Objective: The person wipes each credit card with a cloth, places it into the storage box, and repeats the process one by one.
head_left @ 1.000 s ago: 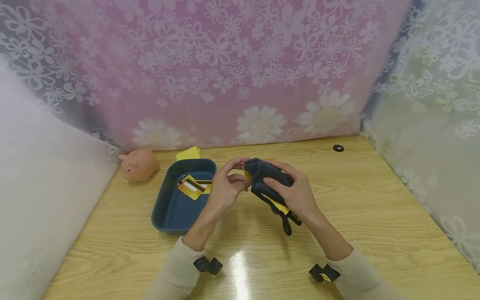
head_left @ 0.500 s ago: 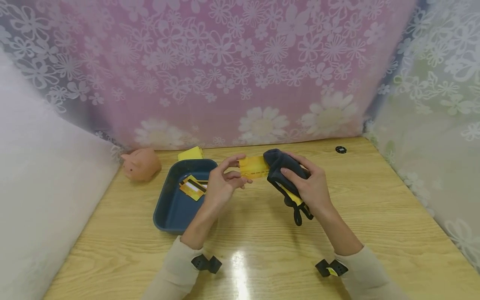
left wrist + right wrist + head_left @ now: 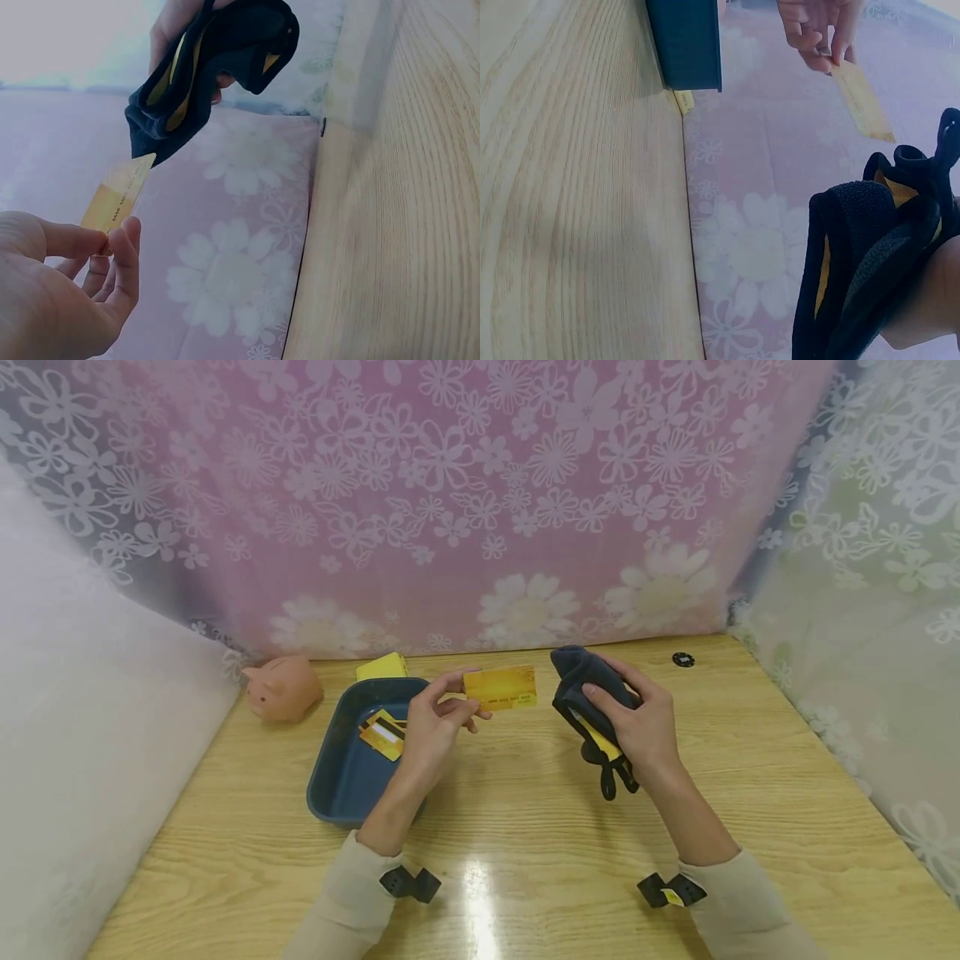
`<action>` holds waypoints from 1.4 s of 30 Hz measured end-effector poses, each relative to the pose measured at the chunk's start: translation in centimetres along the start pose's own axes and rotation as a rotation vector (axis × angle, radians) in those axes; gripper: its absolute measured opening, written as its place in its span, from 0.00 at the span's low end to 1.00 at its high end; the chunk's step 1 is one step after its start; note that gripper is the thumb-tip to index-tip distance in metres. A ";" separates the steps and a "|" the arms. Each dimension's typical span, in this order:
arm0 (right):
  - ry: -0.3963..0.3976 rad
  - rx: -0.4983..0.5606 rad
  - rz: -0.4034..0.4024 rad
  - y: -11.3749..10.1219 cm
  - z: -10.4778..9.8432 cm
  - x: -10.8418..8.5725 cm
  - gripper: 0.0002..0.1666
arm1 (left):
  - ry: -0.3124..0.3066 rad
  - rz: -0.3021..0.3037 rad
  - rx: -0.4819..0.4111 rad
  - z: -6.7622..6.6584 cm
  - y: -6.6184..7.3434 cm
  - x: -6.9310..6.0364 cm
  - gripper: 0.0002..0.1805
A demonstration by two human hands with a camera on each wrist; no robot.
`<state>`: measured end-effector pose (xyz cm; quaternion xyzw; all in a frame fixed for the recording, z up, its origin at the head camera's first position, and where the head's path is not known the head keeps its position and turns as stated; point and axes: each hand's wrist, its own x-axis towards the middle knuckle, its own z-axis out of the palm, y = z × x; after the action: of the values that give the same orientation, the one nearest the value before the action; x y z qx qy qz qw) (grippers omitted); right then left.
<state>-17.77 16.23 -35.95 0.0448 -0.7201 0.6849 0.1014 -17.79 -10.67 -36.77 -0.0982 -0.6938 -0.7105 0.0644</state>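
Note:
In the head view my left hand (image 3: 431, 727) pinches a golden bank card (image 3: 501, 687) by its left end, thumb against fingers. The card is held in the air, apart from a dark blue cloth pouch (image 3: 592, 689) with black trim and a loop. My right hand (image 3: 648, 722) grips that pouch, thumb on its front. Yellow shows inside the pouch's folds in both wrist views; what it is I cannot tell. Beneath and left of my left hand, a blue bin (image 3: 348, 793) holds a few golden cards (image 3: 384, 737) with black stripes.
A pink piggy bank (image 3: 282, 689) stands left of the bin. Behind the bin is a yellow object (image 3: 382, 667), partly hidden. A black poker chip (image 3: 683, 659) lies at the back right of the wooden table (image 3: 555, 860). Flowered cloth (image 3: 480, 527) hangs behind.
The card has come out of the pouch in my left hand and now shows whole. My right hand has moved right with the pouch, so the two are apart.

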 end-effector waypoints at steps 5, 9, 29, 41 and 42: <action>-0.017 -0.001 -0.021 -0.3 0.2 -0.2 0.31 | 0.010 -0.008 0.009 0.2 -0.2 0.0 0.13; -0.017 0.016 -0.018 -0.4 0.3 -0.3 0.32 | 0.002 0.012 0.001 0.4 -0.4 0.0 0.10; -0.004 0.043 -0.055 -0.4 0.3 -0.4 0.30 | -0.068 0.030 -0.068 1.0 -0.8 -0.5 0.14; -0.014 0.057 -0.098 -0.4 0.5 -0.5 0.29 | -0.099 -0.001 -0.164 1.0 -0.6 -0.6 0.18; -0.018 0.053 -0.104 -0.5 0.6 -0.6 0.29 | -0.095 -0.005 -0.157 1.0 -0.6 -0.6 0.19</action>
<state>-17.19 15.56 -35.63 0.0910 -0.6994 0.6970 0.1294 -17.32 -9.66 -37.47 -0.1347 -0.6386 -0.7573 0.0215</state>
